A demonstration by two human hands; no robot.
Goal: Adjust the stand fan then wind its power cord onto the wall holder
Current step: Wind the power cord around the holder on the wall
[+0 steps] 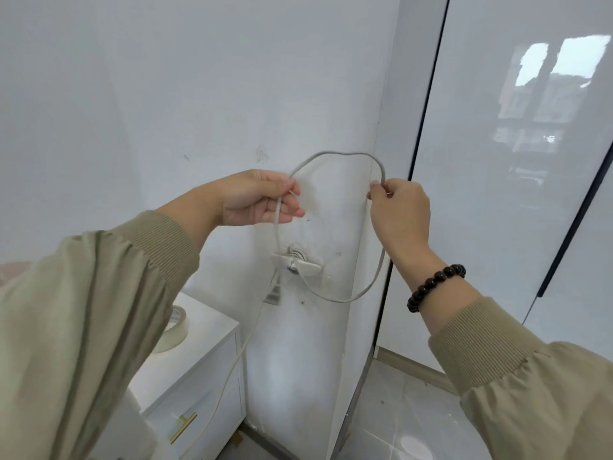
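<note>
Head view: a person forms a loop of grey power cord above the white wall holder, the left hand pinching the strand up and left of it, the right hand pinching up and right. Several turns already sit on the holder; slack trails below it past a white cabinet bearing a tape roll. Winding appears under way; the loop likely needs lowering over the holder next. No fan is visible.

left hand and right hand pinching power cord loop, above wall holder
</note>
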